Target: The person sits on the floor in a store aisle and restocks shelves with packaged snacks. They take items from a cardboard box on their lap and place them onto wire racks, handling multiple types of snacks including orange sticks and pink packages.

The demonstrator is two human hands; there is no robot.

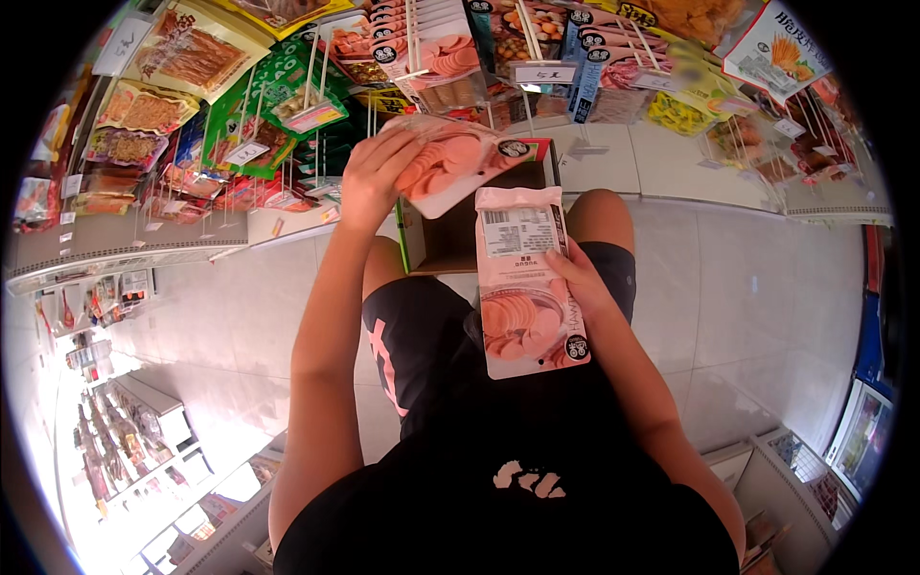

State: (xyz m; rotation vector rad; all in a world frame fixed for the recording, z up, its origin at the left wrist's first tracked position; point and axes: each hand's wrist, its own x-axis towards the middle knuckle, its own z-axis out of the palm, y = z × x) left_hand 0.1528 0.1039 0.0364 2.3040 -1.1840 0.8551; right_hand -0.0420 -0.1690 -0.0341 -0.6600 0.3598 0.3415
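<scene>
My left hand (381,176) grips one side of a pink snack pouch (453,162), which is tilted and shows round pink slices on its face. In my right hand (581,280) is a second pink pouch (528,280), turned with its printed label panel towards the far end. The thumb lies over its edge. Beneath both pouches, between my knees, stands a cardboard box (449,237), its inside partly hidden by them. Similar pink pouches (442,61) hang in a row on a display hook just beyond my left hand.
Hooks with bagged snacks (302,86) and price tags (544,74) jut out across the far side. A shelf base (596,162) runs below them. Tiled floor (726,287) lies on both sides. More shelving (136,445) stands behind on the left, and a rack (798,474) at lower right.
</scene>
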